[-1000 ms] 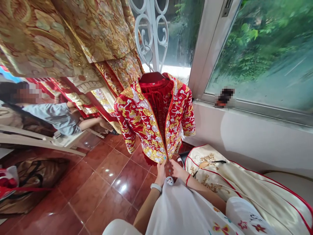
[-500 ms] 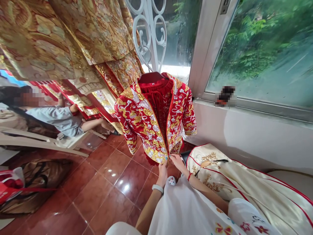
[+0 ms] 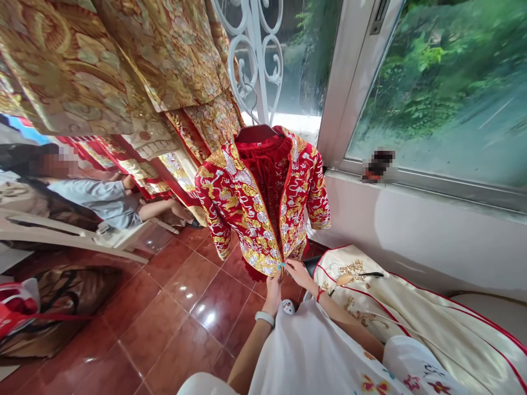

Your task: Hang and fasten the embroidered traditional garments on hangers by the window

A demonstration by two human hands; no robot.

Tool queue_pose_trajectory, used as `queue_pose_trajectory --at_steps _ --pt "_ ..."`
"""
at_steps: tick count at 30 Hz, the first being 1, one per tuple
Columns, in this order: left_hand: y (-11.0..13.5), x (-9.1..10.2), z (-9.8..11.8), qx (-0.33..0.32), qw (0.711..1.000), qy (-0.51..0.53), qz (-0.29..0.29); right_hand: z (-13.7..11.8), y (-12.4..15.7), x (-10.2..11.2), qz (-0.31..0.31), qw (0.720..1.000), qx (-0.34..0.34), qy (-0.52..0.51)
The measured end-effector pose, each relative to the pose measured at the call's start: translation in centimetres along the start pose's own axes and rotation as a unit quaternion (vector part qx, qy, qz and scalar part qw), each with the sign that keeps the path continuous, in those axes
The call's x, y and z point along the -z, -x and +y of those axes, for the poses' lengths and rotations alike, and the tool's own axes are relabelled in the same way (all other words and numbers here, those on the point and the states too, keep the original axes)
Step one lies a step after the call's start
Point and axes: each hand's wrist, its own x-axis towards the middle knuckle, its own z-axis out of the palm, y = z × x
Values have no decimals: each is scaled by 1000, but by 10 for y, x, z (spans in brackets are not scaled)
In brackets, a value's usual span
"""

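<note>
A red jacket with gold and silver embroidery hangs on a dark hanger in front of me, its front parted above the hem. My left hand pinches the bottom of its left-side front edge, wearing a white band at the wrist. Right beside it, my right hand is closed on the other front edge, a red string round that wrist. Both sets of fingertips meet at the hem, where the zip ends seem to be; the small parts between them are too tiny to make out. Red cloth shows inside the jacket.
Gold embroidered garments hang at the upper left. Another person sits on a white chair there. A cream garment bag with red piping lies at right, below the window. A brown bag rests on the tiled floor.
Both hands stay at the jacket's hem with only slight finger movement. The view shifts a little, and the seated person's raised arm has lowered.
</note>
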Motion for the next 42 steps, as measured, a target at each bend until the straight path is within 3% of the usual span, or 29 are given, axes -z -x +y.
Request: queue_pose_trajectory --at_steps 10,16,21,27,29,32,35,37,40,42 --pt "4 -10 9 8 1000 -5 1 -11 -6 11 -17 996 -16 82" --pt "5 -14 14 -3 999 -47 0 -22 -8 9 -66 991 -111 29" --pt "4 -19 26 -25 991 -128 -6 -53 -38 11 -120 973 -195 -37" --pt "15 -34 36 -68 970 -235 -11 -98 -77 17 -82 982 -150 -79" --pt "20 -31 38 -99 937 -334 -4 -103 -72 12 -67 987 -129 -74" --pt "24 -21 43 -143 842 -520 20 -102 -57 1 -56 990 -113 -70" --pt "20 -18 55 -167 795 -583 30 -98 -48 -10 -41 991 -105 -77" --pt "12 -26 66 -202 746 -634 26 -96 -47 -15 -31 991 -104 -83" --pt "-7 -45 80 -256 636 -728 14 -92 -48 -20 -21 990 -111 -89" --pt "-18 -55 84 -270 603 -750 8 -92 -47 -21 -21 988 -118 -95"
